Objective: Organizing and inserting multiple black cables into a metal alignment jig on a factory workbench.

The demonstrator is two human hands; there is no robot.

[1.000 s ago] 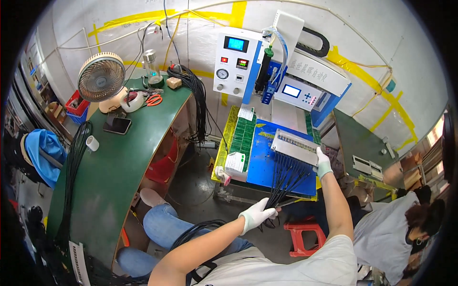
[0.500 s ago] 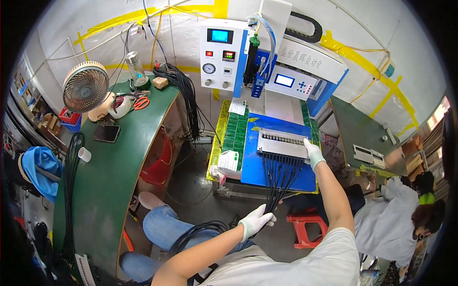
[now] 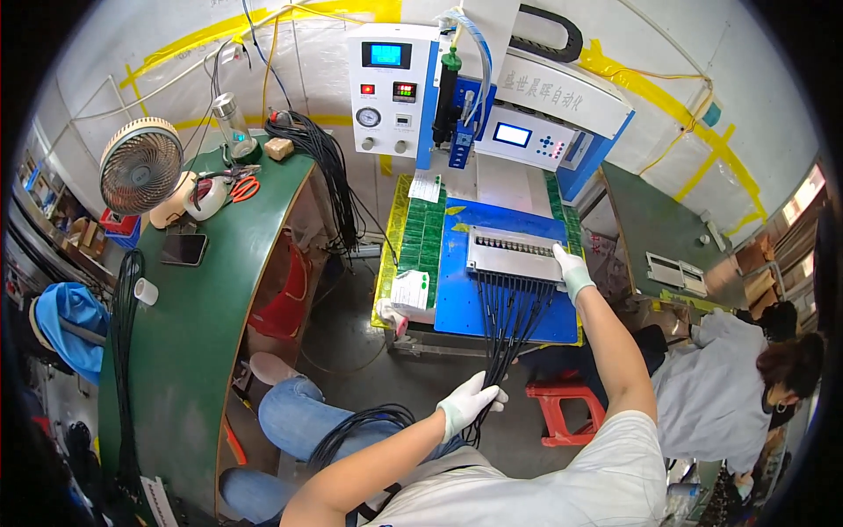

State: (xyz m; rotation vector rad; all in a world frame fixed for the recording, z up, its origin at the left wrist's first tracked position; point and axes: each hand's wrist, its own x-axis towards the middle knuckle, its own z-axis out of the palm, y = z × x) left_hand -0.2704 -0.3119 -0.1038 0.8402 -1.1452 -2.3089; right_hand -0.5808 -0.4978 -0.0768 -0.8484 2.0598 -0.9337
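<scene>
A silver metal fixture (image 3: 516,263) with a slotted row along its top lies on the blue plate (image 3: 457,303) of a benchtop machine. My right hand (image 3: 572,269), in a white glove, grips the fixture's right end, thumb on top. Several black cables (image 3: 507,338) run out of its near side and draw together into a bundle. Closed around that bundle, below the plate's front edge, is my gloved left hand (image 3: 470,404). More looped cable (image 3: 364,426) lies over my leg.
The machine's green syringe dispenser (image 3: 448,97) stands above the plate's far side. On the left, a green table (image 3: 198,334) carries a fan (image 3: 140,167), phone (image 3: 184,249) and orange-handled scissors (image 3: 245,189). A red stool (image 3: 562,413) and another person (image 3: 729,386) are at right.
The whole view has shifted slightly. Both hands keep their holds on the fixture and the cables, and the fixture stays at about the same place on the blue plate.
</scene>
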